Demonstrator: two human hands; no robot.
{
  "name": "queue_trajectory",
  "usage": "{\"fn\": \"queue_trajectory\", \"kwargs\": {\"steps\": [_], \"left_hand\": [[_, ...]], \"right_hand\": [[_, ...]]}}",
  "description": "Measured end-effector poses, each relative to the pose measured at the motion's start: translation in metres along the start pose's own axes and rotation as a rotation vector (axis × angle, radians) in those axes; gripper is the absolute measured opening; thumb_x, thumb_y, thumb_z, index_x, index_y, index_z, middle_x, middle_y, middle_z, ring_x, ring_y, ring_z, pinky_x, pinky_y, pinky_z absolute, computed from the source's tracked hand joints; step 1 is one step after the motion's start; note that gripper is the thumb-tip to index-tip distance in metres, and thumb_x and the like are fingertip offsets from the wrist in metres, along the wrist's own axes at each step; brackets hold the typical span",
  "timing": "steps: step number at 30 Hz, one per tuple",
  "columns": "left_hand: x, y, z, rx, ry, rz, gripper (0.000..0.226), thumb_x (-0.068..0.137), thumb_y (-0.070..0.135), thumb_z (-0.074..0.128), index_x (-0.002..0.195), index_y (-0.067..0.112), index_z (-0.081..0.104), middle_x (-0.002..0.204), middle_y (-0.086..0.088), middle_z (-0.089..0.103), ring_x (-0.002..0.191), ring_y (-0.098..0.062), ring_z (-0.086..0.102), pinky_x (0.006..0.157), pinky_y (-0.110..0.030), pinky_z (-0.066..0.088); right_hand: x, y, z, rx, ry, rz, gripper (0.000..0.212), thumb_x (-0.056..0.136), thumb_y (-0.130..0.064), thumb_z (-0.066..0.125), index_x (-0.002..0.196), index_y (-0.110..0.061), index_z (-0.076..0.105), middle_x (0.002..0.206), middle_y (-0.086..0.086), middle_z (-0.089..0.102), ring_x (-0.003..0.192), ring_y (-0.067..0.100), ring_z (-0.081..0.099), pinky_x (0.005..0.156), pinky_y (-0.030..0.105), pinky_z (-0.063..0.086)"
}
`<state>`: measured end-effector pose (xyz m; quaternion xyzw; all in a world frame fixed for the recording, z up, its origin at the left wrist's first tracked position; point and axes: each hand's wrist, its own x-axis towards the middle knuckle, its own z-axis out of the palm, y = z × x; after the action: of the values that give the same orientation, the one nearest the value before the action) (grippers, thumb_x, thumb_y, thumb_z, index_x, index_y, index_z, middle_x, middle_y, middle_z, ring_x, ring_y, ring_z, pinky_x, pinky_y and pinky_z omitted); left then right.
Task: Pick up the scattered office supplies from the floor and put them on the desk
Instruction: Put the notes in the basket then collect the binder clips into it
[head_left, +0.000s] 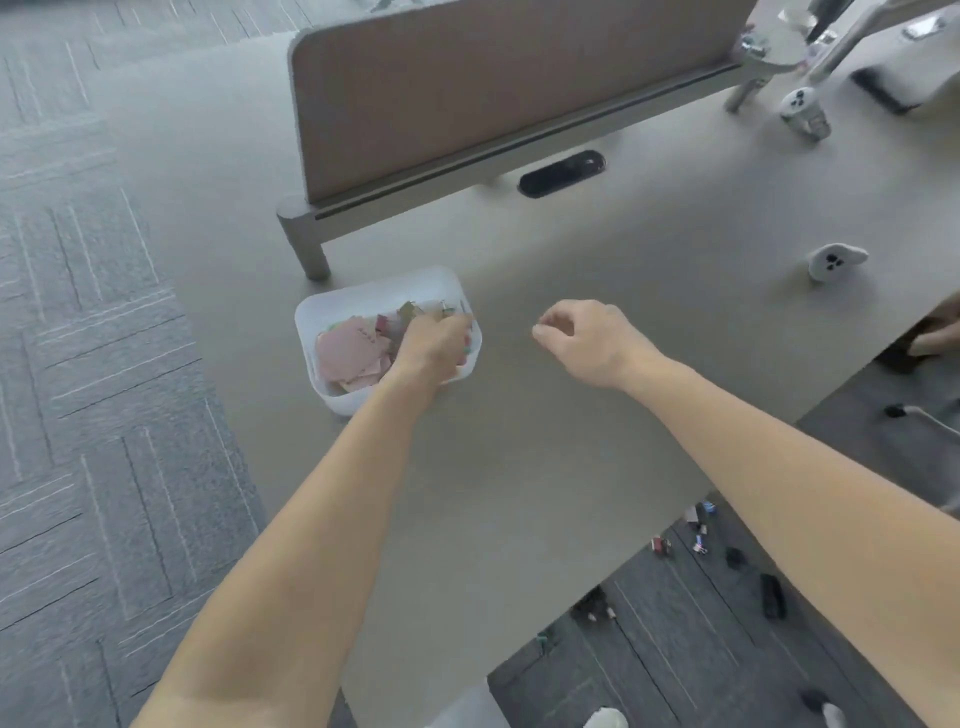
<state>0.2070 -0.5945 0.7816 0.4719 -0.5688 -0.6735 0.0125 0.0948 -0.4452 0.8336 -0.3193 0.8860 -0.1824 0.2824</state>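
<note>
Grey desk (519, 457), carpet (78, 364), perhaps clips (698, 543) below.

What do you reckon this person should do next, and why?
Probably draw the left hand out of the white bin: its fingers are down among the bin's contents, and small clips lie scattered on the floor beside the desk, waiting to be fetched.

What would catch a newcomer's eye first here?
Two bare arms stretch over a grey desk: the left hand dips into a white bin of pink paper scraps, and the right hand hovers beside it, loosely curled. Below the desk's near edge, small coloured clips lie scattered on the dark carpet.
</note>
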Motion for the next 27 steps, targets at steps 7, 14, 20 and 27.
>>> {"fn": "queue_trajectory", "kwargs": {"steps": [7, 14, 20, 27], "left_hand": [[-0.084, -0.039, 0.146, 0.245, -0.241, 0.153, 0.011, 0.09, 0.013, 0.058, 0.079, 0.016, 0.063, 0.072, -0.002, 0.064, 0.058, -0.016, 0.055, 0.049, -0.019, 0.04], [-0.152, -0.121, 0.272, 0.261, -0.193, 0.073, 0.011, 0.091, 0.011, 0.058, 0.083, 0.014, 0.065, 0.076, -0.002, 0.066, 0.059, -0.017, 0.056, 0.05, -0.021, 0.041], [-0.177, -0.21, 0.331, 0.182, -0.196, -0.119, 0.009, 0.093, 0.016, 0.056, 0.095, 0.012, 0.065, 0.084, -0.005, 0.066, 0.062, -0.015, 0.058, 0.052, -0.023, 0.045], [-0.126, -0.372, 0.397, 0.053, -0.186, -0.332, 0.011, 0.091, 0.021, 0.057, 0.085, 0.014, 0.063, 0.079, -0.006, 0.065, 0.067, -0.022, 0.056, 0.065, -0.035, 0.047]], "right_hand": [[-0.135, 0.162, -0.054, -0.086, 0.039, 0.105, 0.023, 0.096, -0.034, 0.055, 0.104, -0.019, 0.07, 0.096, -0.004, 0.066, 0.094, 0.017, 0.059, 0.078, 0.025, 0.038], [-0.218, 0.318, -0.04, -0.086, -0.066, 0.104, 0.023, 0.098, -0.032, 0.053, 0.105, -0.016, 0.068, 0.096, -0.002, 0.066, 0.089, 0.018, 0.06, 0.076, 0.028, 0.043], [-0.241, 0.398, 0.01, -0.133, -0.186, 0.182, 0.025, 0.098, -0.032, 0.05, 0.11, -0.018, 0.067, 0.107, 0.003, 0.07, 0.092, 0.019, 0.063, 0.083, 0.035, 0.052], [-0.212, 0.488, 0.135, -0.097, -0.251, 0.359, 0.025, 0.097, -0.034, 0.048, 0.112, -0.022, 0.064, 0.109, 0.0, 0.065, 0.097, 0.021, 0.061, 0.085, 0.036, 0.052]]}}
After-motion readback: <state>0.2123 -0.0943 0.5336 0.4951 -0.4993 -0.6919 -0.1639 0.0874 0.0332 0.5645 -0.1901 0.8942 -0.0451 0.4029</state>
